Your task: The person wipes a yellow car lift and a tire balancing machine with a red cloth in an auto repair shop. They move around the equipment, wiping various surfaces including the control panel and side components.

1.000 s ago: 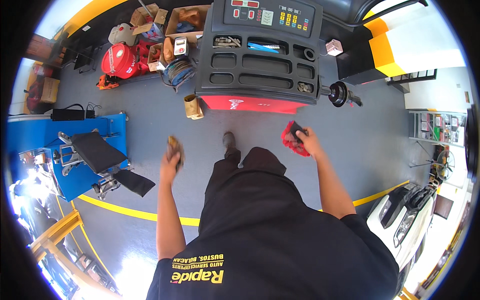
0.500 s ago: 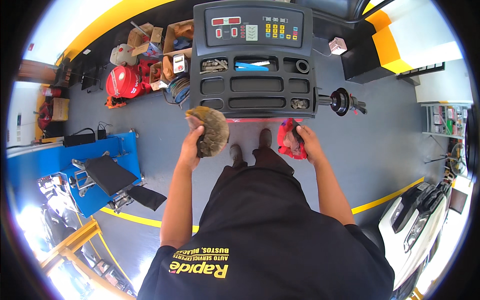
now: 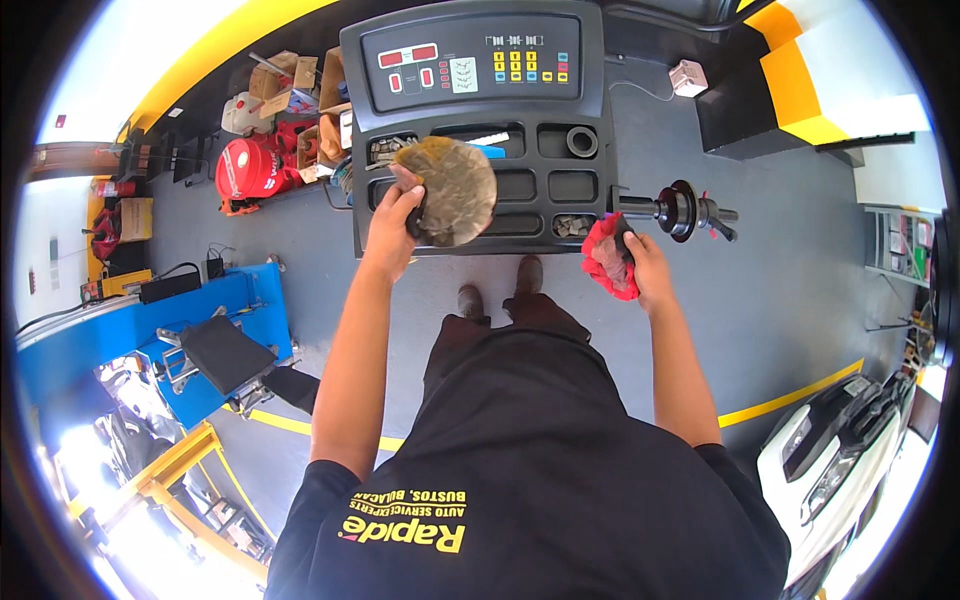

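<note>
Left hand (image 3: pixel 393 230) grips a mottled grey-brown disc (image 3: pixel 458 197) near twelve o'clock; right hand (image 3: pixel 649 268) clutches crumpled red cloth (image 3: pixel 606 260) toward two.

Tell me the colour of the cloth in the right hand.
The cloth in the right hand is mostly red, showing best in the head view.

Tray (image 3: pixel 573 187) holds metal pieces (image 3: pixel 573 226) — and a ring (image 3: pixel 571 143).

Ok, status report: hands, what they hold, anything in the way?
Left hand gripping stained grey-brown round pad. Right hand holding crumpled red cloth. Pad hides part of black moulded tray; contact unclear.
</note>
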`<state>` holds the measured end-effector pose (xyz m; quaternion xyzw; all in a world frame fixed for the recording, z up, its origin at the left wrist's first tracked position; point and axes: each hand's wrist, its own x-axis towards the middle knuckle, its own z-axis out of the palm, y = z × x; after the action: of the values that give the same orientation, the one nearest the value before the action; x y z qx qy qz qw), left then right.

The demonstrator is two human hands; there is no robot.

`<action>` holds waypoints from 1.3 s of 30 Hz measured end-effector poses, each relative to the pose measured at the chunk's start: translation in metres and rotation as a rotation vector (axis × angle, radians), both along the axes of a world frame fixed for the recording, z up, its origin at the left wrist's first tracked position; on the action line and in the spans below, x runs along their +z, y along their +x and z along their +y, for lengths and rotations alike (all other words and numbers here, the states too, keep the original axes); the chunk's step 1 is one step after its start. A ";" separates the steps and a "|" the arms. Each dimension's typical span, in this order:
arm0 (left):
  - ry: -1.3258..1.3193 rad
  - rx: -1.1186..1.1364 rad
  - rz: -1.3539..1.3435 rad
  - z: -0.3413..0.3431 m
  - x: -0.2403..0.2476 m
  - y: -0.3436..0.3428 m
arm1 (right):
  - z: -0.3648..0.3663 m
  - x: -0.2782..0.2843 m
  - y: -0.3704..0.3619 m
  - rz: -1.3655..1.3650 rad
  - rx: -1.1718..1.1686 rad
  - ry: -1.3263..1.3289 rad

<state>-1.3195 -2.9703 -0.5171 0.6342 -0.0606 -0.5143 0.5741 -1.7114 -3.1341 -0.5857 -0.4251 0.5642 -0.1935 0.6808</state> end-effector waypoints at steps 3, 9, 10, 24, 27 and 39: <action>0.251 0.110 -0.148 -0.004 -0.021 -0.018 | -0.008 -0.008 0.006 0.046 0.056 -0.009; 0.285 -0.255 -0.032 0.065 -0.039 -0.058 | -0.014 -0.024 0.015 0.039 0.146 0.030; 0.320 -0.252 -0.038 0.078 -0.039 -0.064 | -0.014 -0.026 0.017 0.044 0.160 0.055; 0.413 -0.110 -0.144 0.173 -0.046 -0.081 | -0.018 0.042 0.110 -0.427 0.254 0.476; 0.451 -0.095 -0.139 0.185 -0.045 -0.086 | -0.016 0.080 0.141 -0.628 0.339 0.475; 0.555 -0.080 -0.081 0.241 -0.057 -0.118 | -0.035 0.006 0.169 -0.370 0.296 0.119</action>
<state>-1.4370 -2.7293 -0.5743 0.7843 0.0348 -0.5077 0.3547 -1.5423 -3.1689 -0.5802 -0.4197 0.3720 -0.1326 0.8172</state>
